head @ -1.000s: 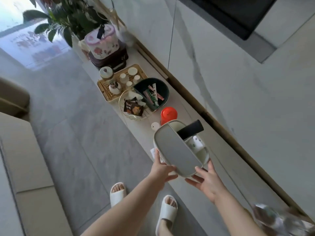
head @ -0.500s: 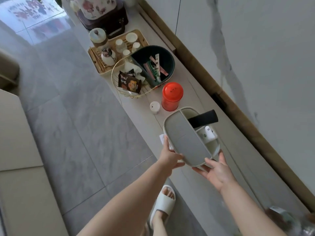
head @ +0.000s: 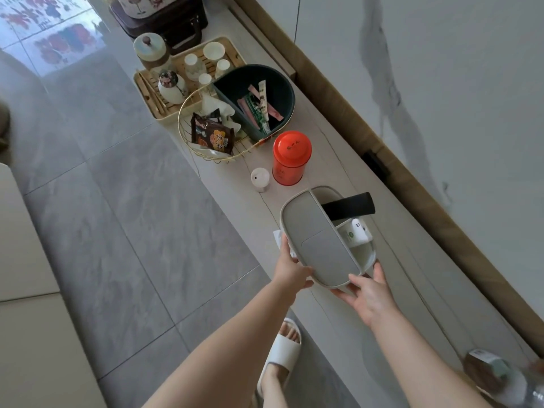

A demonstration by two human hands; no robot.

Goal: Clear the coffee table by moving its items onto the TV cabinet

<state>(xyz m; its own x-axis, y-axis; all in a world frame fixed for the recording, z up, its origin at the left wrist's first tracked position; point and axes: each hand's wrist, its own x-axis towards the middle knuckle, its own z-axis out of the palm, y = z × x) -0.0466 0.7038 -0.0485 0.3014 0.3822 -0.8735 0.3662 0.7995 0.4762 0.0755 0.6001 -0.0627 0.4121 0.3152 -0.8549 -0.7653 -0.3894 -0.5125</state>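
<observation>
Right now both hands are holding a grey-lidded storage box [head: 319, 240] over the pale top of the TV cabinet [head: 391, 278]. The left hand [head: 290, 267] is gripping the box's near left edge, its fingers curling under the rim and the thumb lying on the side, while the right hand [head: 369, 293] is cupping the near end, thumb pressing on the lid's edge and fingers spreading beneath. Whether the box is already resting on the cabinet or is hanging just above it, I cannot tell. Its open compartment on the far right side is showing a black remote [head: 348, 206] sticking out over the rim and a small white device [head: 354, 234] lying beside it. A scrap of white paper [head: 278, 237] is peeking out at the box's left side. Farther along the cabinet a red tin [head: 290, 157] is standing upright, with a small white lidded cup [head: 260, 179] just beside it on the floor side. Beyond those a wire basket [head: 206, 134] with snack packets is sitting against a dark green bin [head: 259, 98] holding sachets, and behind them a bamboo tray [head: 182, 78] is carrying a tea set. A foot in a white slipper [head: 281, 353] is standing on the grey tiled floor [head: 141, 219] beside the cabinet.
</observation>
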